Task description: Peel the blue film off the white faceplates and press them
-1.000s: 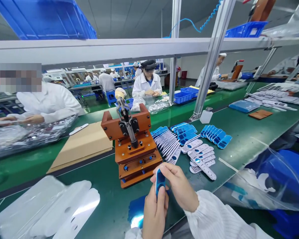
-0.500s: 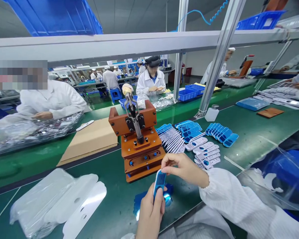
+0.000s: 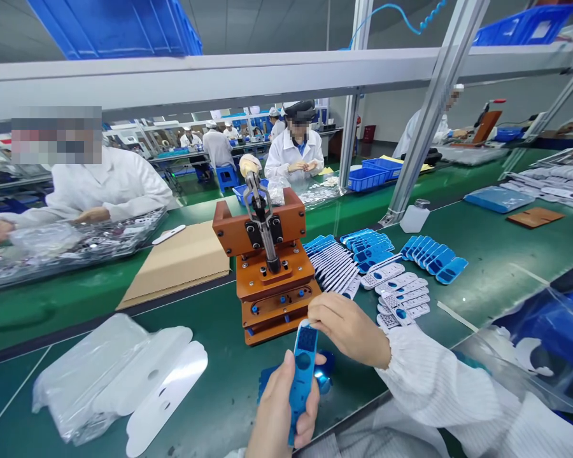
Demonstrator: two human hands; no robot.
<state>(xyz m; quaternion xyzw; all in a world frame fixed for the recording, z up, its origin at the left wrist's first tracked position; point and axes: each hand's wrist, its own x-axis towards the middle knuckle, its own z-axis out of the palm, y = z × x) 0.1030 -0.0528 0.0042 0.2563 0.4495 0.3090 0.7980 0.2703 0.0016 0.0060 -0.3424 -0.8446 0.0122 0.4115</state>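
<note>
I have the left fingers (image 3: 309, 413) wrapped round the lower part of the blue-faced panel (image 3: 304, 393), which is raised over the tabletop (image 3: 214, 413), its face toward me. The right fingers (image 3: 325, 312) are bunched at its top end; I cannot tell whether they grip the panel or something thin on it, because the knuckles hide the tips. To do this well, I would brace the panel from behind, use light fingertip pressure at the edge and avoid bending it. The shiny blue pieces (image 3: 265, 379) underneath are partly covered by my grip. Beyond, the orange fixture (image 3: 277, 273) conceals its inner faces, and the fanned panels (image 3: 337, 270) overlap too closely to count.
</note>
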